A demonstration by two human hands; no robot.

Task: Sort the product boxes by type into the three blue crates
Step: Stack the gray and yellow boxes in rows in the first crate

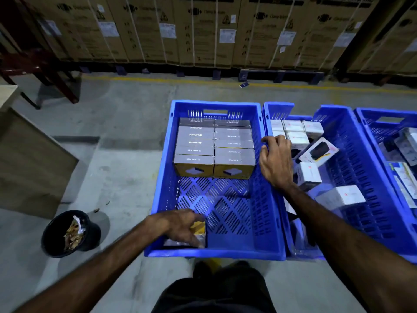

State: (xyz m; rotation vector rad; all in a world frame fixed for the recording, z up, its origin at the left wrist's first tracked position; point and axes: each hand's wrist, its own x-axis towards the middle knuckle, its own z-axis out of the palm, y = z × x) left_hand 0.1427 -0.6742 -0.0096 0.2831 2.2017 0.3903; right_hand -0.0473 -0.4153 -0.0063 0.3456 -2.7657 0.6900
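Observation:
Three blue crates stand side by side on the floor. The left crate holds several grey-and-yellow boxes packed in two neat rows at its far end. My left hand reaches into its near left corner and grips one more grey-and-yellow box lying there. My right hand grips the rim between the left crate and the middle crate. The middle crate holds several white boxes, some stacked, some loose. The right crate is partly cut off and holds mixed white boxes.
A black bin with scraps stands left of the crates. A wooden panel leans at the far left near a dark red chair. Large strapped cardboard cartons on pallets line the back behind a yellow floor line.

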